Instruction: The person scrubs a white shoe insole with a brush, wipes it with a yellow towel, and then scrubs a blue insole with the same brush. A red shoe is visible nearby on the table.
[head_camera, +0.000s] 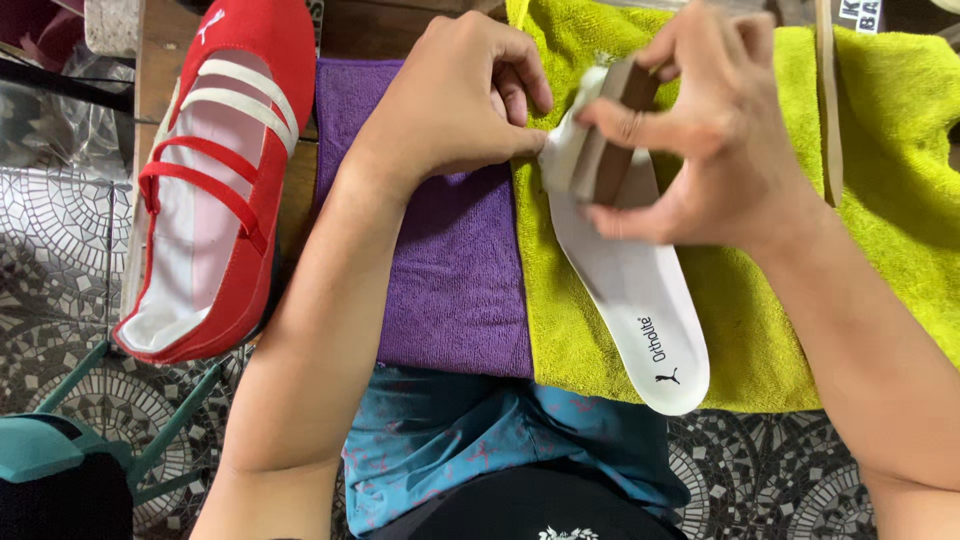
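Fingers (640, 120) of the right hand (700, 140) curl round the bent-up front end of the white insole (630, 290), gripping it together with a brown layer (620, 140) that looks to be its underside or a separate block; I cannot tell which. Beside it, the left hand (470, 95) is closed, its fingertips pinching the same folded end where a white edge peels away. The rest of the insole lies flat on the lime-green towel (880, 180), heel end nearest the person, with a purple towel (450, 260) just left of it and a red shoe (215, 170) further left. My judgement: folded this hard, the foam could crease or tear at the bend, and a pinch so near the edge could slip off
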